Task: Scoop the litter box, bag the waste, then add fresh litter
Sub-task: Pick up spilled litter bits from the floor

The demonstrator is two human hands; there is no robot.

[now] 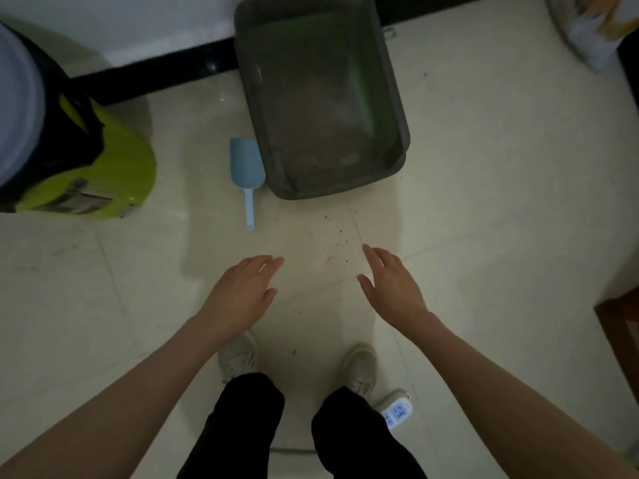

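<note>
A dark grey litter box [403,133] stands on the tiled floor against the wall, with a thin layer of brownish litter inside. A light blue scoop [246,171] lies on the floor along its left side, handle toward me. My left hand [242,295] and my right hand [392,285] hover in front of the box with fingers straight and relaxed, holding nothing. Both are well short of the scoop and the box.
A yellow-green bin with a black bag [103,160] stands at the left. A bag [594,29] sits at the top right corner. Litter crumbs [332,236] dot the floor before the box. A power strip [397,411] lies by my right foot. Wooden furniture [622,326] is at the right.
</note>
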